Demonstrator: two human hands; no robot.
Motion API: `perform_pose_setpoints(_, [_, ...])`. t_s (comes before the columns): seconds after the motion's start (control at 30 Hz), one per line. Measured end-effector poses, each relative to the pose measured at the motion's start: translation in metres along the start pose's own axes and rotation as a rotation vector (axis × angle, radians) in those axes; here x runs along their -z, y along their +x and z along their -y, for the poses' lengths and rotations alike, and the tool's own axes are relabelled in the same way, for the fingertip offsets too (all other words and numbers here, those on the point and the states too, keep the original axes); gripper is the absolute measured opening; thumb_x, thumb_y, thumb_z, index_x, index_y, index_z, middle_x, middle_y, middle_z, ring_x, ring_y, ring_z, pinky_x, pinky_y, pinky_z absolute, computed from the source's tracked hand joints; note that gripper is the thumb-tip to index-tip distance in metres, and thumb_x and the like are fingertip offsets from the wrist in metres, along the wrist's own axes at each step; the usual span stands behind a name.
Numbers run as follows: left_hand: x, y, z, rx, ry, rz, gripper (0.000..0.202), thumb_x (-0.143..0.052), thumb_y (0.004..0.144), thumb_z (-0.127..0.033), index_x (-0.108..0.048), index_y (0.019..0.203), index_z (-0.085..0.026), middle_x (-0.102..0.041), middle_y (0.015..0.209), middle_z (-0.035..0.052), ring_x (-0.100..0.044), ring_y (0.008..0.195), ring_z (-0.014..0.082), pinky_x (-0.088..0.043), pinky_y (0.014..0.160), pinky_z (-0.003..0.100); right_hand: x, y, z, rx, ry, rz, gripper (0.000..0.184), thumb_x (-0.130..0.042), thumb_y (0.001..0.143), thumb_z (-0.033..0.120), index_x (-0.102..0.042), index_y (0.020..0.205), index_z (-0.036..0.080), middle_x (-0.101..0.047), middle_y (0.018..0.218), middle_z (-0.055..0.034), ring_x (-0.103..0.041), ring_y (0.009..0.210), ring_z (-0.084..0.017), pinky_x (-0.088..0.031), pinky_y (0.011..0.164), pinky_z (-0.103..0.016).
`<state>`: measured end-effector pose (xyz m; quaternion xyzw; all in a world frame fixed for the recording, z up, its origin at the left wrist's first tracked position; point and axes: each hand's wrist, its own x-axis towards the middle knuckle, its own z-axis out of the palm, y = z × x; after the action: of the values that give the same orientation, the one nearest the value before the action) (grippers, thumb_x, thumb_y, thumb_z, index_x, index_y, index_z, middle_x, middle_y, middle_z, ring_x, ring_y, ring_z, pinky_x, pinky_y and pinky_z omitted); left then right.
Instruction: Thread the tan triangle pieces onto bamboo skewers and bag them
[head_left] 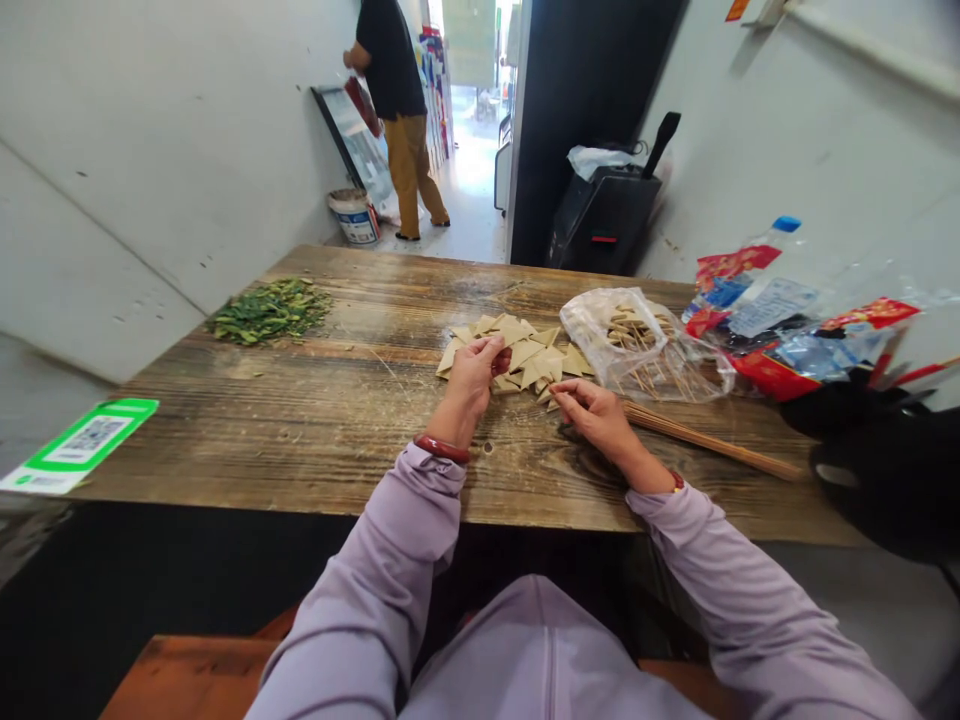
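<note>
From my feed, at the left edge, I see a green-bordered card with a square code (82, 440) lying on the corner of the wooden table (360, 430). Right of it, upper left on the boards, is a loose heap of green leaves (274, 310), some yellowish. Beyond the table, at the top, a white bucket (355, 217) stands on the floor beside a person in a black top (394, 70) and tan trousers.

Near the middle of the frame comes my left hand (471, 383), a red-brown bangle (442, 450) at the wrist, its fingers drawn narrow over the pile of tan pieces (540, 362). That pile sits at the centre of the table: flat, matte, straight-edged pieces, many with triangular points, overlapping at all angles in one pale brown shade. My right hand (600, 412) is at the pile's near right edge, thumb and forefinger brought close together. At this size I can't tell what, if anything, either set of fingers holds.

Behind, at upper right, stands a black case (604, 215). On the table, a clear plastic bag (589, 310) lies with its mouth open, thin tan sticks (637, 335) showing inside. Below it, a bundle of slender brown sticks (720, 443) slants from my right hand toward the lower right. Red-and-clear packets (776, 370) crowd the right side, above a black object (892, 480) at the frame's edge.
</note>
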<state>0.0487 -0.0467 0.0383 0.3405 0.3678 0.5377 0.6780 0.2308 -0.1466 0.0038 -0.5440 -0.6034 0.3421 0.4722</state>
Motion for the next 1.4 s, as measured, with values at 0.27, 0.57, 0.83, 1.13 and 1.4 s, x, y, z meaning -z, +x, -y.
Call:
perform_pose_setpoints(0.27, [-0.002, -0.001, 0.001, -0.031, 0.165, 0.138, 0.038, -0.085, 0.07, -0.046, -0.075, 0.089, -0.014, -0.071, 0.076, 0.0027, -0.061, 0.06, 0.0079, -0.047, 0.06, 0.02, 0.029, -0.054, 0.019, 0.103, -0.255, -0.274, 0.026, -0.06, 0.09, 0.039, -0.075, 0.085, 0.019, -0.07, 0.069, -0.0022, -0.063, 0.063, -0.016, -0.046, 0.064, -0.028])
perform_pose_setpoints(0.57, [-0.022, 0.0, 0.013, -0.418, 0.652, 0.212, 0.034, -0.07, 0.084, -0.046, -0.076, 0.099, -0.016, -0.074, 0.09, 0.0072, -0.064, 0.076, 0.0167, -0.052, 0.073, 0.03, 0.111, -0.107, 0.031, -0.038, -0.166, -0.699, 0.028, -0.064, 0.089, 0.044, -0.073, 0.096, 0.019, -0.055, 0.056, 0.0046, -0.048, 0.049, -0.012, -0.036, 0.05, -0.025])
perform_pose_setpoints(0.83, [-0.12, -0.013, 0.04, -0.843, 1.324, 0.563, 0.062, -0.079, 0.077, -0.028, -0.061, 0.137, -0.019, -0.06, 0.144, 0.0165, -0.051, 0.137, 0.034, -0.037, 0.117, 0.05, 0.147, -0.097, 0.004, -0.134, -0.042, -0.637, 0.029, -0.065, 0.083, 0.045, -0.07, 0.092, 0.018, -0.055, 0.055, 0.0039, -0.047, 0.048, -0.012, -0.032, 0.048, -0.026])
perform_pose_setpoints(1.13, [-0.127, 0.003, 0.04, -0.55, 1.005, 0.416, 0.009, -0.068, 0.072, -0.014, -0.07, 0.07, -0.023, -0.068, 0.072, 0.0042, -0.064, 0.088, 0.025, -0.045, 0.096, 0.037, 0.158, -0.074, 0.0, -0.107, -0.131, -0.467, 0.023, -0.066, 0.081, 0.045, -0.071, 0.084, 0.023, -0.059, 0.052, 0.0023, -0.052, 0.047, -0.015, -0.037, 0.049, -0.028])
perform_pose_setpoints(1.4, [-0.119, -0.002, 0.017, -0.272, 0.378, 0.437, 0.009, -0.076, 0.073, -0.027, -0.075, 0.076, -0.019, -0.077, 0.094, 0.0047, -0.068, 0.102, 0.0201, -0.046, 0.101, 0.033, 0.155, -0.041, 0.015, -0.338, 0.256, -0.316, 0.018, -0.068, 0.078, 0.034, -0.07, 0.083, 0.017, -0.05, 0.047, 0.0065, -0.033, 0.039, -0.007, -0.021, 0.04, -0.021])
